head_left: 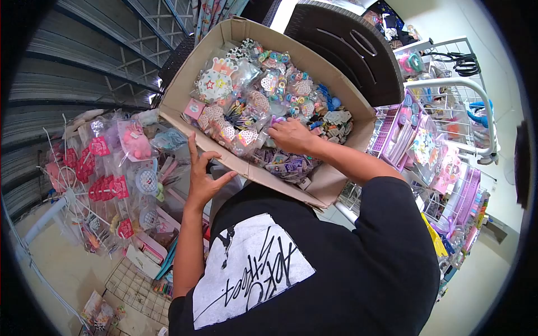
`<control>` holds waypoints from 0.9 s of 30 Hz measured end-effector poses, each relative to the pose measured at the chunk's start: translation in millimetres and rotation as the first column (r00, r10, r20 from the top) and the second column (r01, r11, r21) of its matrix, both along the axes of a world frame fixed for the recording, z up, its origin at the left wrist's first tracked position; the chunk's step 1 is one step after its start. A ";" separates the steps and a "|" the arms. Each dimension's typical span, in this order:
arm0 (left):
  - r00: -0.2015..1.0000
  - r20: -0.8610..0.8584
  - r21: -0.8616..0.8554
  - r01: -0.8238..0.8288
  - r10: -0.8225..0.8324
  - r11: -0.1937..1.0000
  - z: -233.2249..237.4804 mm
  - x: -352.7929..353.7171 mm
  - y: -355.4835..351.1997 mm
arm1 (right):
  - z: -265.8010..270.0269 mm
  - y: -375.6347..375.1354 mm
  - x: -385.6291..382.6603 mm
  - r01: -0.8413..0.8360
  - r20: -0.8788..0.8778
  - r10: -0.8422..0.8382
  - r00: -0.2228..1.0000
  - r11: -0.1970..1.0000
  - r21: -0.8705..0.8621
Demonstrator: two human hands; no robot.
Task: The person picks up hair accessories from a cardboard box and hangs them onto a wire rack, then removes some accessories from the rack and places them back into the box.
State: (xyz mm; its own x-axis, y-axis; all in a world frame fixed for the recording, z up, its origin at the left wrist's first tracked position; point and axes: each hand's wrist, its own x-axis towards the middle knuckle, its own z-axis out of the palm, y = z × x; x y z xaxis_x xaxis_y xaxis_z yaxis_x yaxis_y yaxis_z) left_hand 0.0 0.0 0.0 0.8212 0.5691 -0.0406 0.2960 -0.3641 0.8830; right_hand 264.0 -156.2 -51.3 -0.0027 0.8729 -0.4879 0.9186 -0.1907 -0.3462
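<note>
A large open cardboard box (224, 163) stands tilted in front of me, full of small plastic-wrapped trinkets. My right hand (292, 136) reaches into its middle, fingers curled down among the clear packets. What those fingers grip is hidden; a bit of purple shows beside them. Purple-printed packets (288, 165) lie just below that hand. My left hand (204, 171) is at the box's near left edge, thumb and fingers spread, with nothing held. A white dotted card with a crown (215, 85) lies in the box's upper left part.
On the left, a rack holds hanging packets, including a pink plush item (134, 140). To the right stands a white wire rack (448, 84) with a purple basket (395, 131) and scissors (465, 64). A dark woven chair (347, 47) is behind the box.
</note>
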 end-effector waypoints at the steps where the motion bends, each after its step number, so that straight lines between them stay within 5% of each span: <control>1: 1.000 -0.001 0.014 -0.003 0.003 1.000 -0.2 0.1 1.0 | -6.1 -0.6 0.3 -0.070 0.073 0.057 0.996 0.979 0.192; 2: 1.000 -0.002 0.028 -0.006 0.006 1.000 -0.3 0.0 2.1 | -12.2 -0.9 0.4 -0.150 0.155 0.099 0.983 0.916 0.371; 9: 0.998 -0.037 -0.059 -0.048 0.045 0.997 0.2 -0.6 -2.6 | -25.2 -6.2 1.8 -0.255 0.201 0.185 0.962 0.875 0.412; 13: 1.000 0.002 0.087 0.003 -0.003 0.996 0.3 -1.5 -0.4 | -24.2 3.3 39.5 0.045 -0.166 0.000 0.986 0.962 0.268; 15: 1.000 0.008 0.103 0.006 -0.006 0.995 -0.3 -1.6 -0.2 | -5.1 6.6 70.7 0.211 -0.395 -0.070 0.916 0.921 0.326; 17: 1.000 0.019 0.064 -0.008 0.007 0.998 -2.0 -1.1 -0.5 | 12.1 10.6 102.8 0.272 -0.485 -0.151 0.861 0.944 0.189; 27: 1.000 -0.008 0.110 0.003 -0.002 0.994 -4.7 -2.3 0.7 | 41.8 21.8 131.1 0.290 -0.432 -0.211 0.877 0.949 0.124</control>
